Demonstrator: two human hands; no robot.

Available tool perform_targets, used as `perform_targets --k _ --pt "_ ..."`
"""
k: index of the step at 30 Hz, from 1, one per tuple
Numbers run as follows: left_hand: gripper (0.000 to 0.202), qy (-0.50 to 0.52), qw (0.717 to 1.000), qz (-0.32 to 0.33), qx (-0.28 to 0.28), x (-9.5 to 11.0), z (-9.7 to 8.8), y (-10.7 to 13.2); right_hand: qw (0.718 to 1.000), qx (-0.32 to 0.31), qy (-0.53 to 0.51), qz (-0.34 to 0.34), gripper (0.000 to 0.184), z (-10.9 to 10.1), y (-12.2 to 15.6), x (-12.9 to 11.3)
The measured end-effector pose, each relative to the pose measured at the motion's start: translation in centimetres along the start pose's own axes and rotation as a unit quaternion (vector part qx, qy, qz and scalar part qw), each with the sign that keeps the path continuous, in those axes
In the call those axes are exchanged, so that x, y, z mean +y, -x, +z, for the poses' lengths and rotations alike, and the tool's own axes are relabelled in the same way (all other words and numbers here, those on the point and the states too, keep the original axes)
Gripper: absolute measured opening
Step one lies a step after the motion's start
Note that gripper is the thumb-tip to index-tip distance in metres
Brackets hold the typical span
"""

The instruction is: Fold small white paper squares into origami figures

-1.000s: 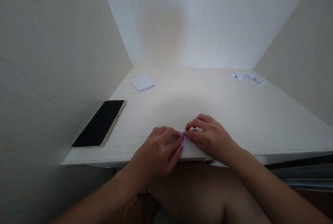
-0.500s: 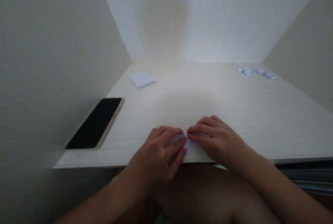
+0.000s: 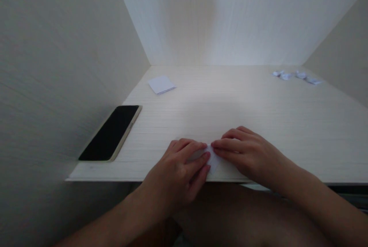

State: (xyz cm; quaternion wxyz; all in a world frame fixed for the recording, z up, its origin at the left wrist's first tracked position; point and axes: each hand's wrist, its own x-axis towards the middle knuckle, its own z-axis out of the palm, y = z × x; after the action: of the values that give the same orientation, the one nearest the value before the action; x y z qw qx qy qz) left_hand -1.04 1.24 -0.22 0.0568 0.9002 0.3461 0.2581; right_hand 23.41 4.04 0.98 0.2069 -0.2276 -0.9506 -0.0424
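Observation:
A small folded piece of white paper [image 3: 213,159] lies at the front edge of the white desk [image 3: 207,113]. My left hand [image 3: 184,166] presses on its left side, thumb and fingers bent over it. From the right, my right hand [image 3: 244,149] pinches the paper's upper corner with its fingers together. The fingertips of both hands nearly meet there. Much of the paper is hidden under the fingers, so its full shape does not show.
A phone [image 3: 110,134] with a dark screen lies at the left against the side panel. Further back is a stack of square white paper [image 3: 161,84]. Several small folded paper pieces [image 3: 300,75] lie at the back right. Panels enclose the desk at the back and sides.
The view has shifted slightly, so everything on the desk sits a little differently in the picture. Both hands keep their hold on the paper, with hardly any change in finger position.

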Motion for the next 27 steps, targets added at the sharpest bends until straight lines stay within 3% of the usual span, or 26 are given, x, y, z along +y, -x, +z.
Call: perform_targets --k 27 --pt "0.026 -0.019 0.999 0.027 0.017 -0.01 -0.01 0.08 0.997 -0.052 -0.032 0.056 0.019 0.03 -0.64 -0.10"
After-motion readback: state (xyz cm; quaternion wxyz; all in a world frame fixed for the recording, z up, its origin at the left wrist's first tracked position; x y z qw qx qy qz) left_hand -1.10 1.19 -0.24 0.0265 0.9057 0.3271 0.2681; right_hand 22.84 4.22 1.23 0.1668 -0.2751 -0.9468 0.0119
